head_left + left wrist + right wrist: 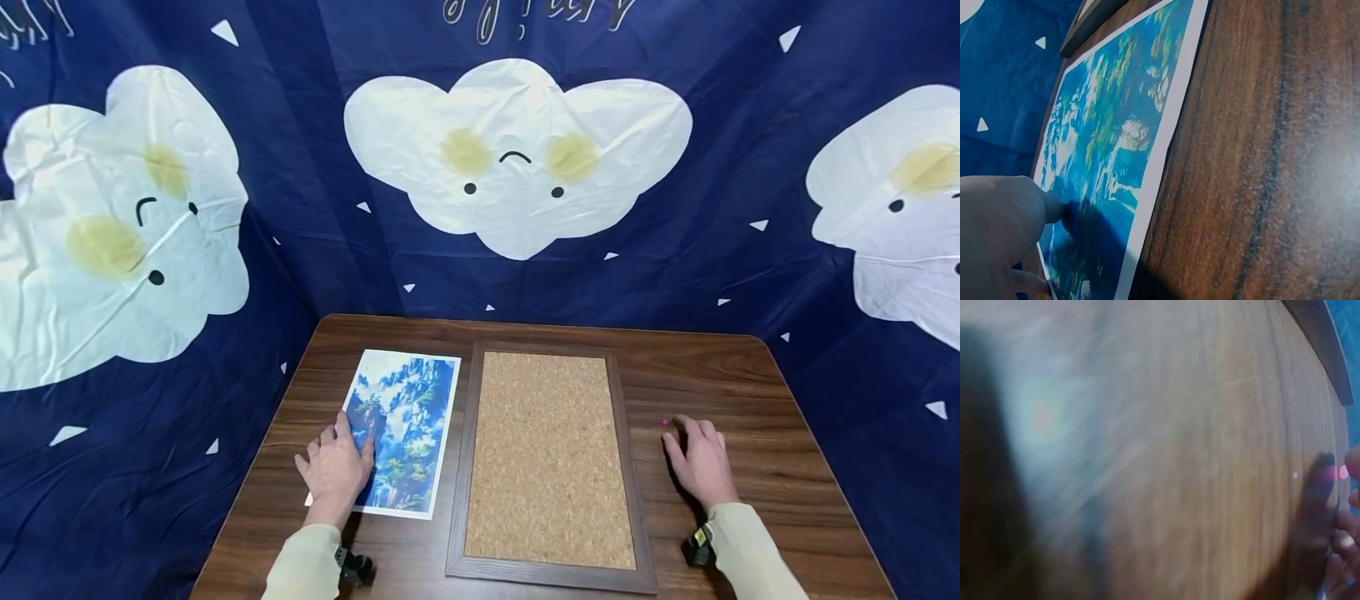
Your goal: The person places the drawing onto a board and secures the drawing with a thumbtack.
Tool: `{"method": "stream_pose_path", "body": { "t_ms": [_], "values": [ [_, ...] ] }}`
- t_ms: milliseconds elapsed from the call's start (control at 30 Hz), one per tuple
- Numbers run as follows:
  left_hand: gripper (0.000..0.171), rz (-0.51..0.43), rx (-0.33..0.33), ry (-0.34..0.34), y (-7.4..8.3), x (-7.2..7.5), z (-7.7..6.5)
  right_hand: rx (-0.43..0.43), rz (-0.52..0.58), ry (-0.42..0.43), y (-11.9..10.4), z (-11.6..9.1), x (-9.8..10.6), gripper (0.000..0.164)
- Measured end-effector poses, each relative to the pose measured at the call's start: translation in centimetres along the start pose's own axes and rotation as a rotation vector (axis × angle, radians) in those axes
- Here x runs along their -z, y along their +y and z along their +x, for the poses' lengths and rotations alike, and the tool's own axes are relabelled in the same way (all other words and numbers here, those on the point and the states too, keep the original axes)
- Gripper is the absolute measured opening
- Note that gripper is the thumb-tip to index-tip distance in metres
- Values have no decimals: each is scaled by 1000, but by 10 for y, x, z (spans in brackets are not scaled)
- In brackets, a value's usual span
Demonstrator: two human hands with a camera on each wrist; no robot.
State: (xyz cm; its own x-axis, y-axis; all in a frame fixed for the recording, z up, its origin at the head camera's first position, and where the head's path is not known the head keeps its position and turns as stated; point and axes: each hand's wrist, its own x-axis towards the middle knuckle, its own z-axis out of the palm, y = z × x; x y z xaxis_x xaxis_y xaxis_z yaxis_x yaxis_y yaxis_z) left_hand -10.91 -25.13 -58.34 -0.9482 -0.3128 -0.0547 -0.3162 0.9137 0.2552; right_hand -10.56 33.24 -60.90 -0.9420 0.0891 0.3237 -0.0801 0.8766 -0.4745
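My left hand (335,468) lies with fingers spread over the left edge of a printed landscape picture (412,425), a sheet with a white border showing blue mountains and clouds. In the left wrist view the thumb touches the print (1129,134). A cork board (551,458) in a brown frame lies flat between the two hands. To its right, my right hand (703,463) is low over the table, fingers loosely bent. Just off its fingertips is a tiny pink object (665,422), too small to name; the right wrist view shows this pink thing (1344,472) beside the fingers.
Everything lies on a dark wood-grain table (720,375) with rounded back corners. A navy cloth (525,287) with white clouds and triangles hangs behind and at both sides. Small black wrist cameras sit at the left wrist (356,567) and right wrist (698,546).
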Motion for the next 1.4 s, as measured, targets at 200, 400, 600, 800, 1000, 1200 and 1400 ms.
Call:
{"method": "stream_pose_path", "body": {
  "t_ms": [200,400,600,800,1000,1200,1400],
  "values": [
    [75,-8,7,17,4,-1,-1,47,56,109,1,7,-8,24],
    [75,-7,24,21,4,1,0,91,66,150,2,10,-11,21],
    [78,-20,45,12,3,4,2,102,92,157,4,15,-13,18],
    [80,-62,80,2,4,5,4,127,85,162,6,19,-13,15],
    [81,-83,98,-10,5,4,4,178,70,153,5,21,-13,15],
    [81,-80,98,-15,4,6,5,192,64,154,3,22,-13,14],
    [81,-86,95,-26,3,6,6,182,52,154,4,23,-14,13]
  ]
}}
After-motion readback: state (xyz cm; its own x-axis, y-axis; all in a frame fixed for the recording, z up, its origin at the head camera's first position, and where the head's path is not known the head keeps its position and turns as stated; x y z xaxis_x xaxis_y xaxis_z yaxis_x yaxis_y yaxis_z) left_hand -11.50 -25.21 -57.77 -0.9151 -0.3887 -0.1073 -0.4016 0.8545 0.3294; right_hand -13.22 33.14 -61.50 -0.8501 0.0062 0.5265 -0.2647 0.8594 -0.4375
